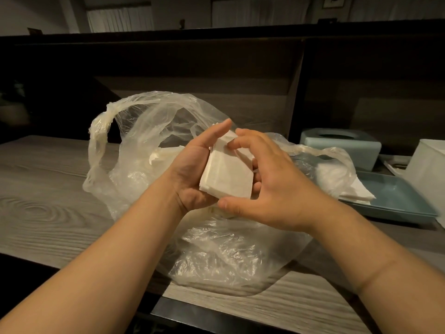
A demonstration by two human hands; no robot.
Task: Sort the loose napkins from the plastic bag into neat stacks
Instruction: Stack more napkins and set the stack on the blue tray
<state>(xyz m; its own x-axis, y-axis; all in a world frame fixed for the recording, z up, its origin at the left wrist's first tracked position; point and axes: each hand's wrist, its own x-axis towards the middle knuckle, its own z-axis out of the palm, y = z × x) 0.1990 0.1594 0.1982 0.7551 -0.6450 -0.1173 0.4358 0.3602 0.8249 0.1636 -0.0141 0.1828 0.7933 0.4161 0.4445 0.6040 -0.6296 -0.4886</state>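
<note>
White napkins [227, 174] — pale blue tray [395, 201]

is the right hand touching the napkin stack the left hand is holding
Touching. The head view shows the right hand with its fingertips on the top edge and its thumb at the bottom corner of the napkin stack, which the left hand cradles.
</note>
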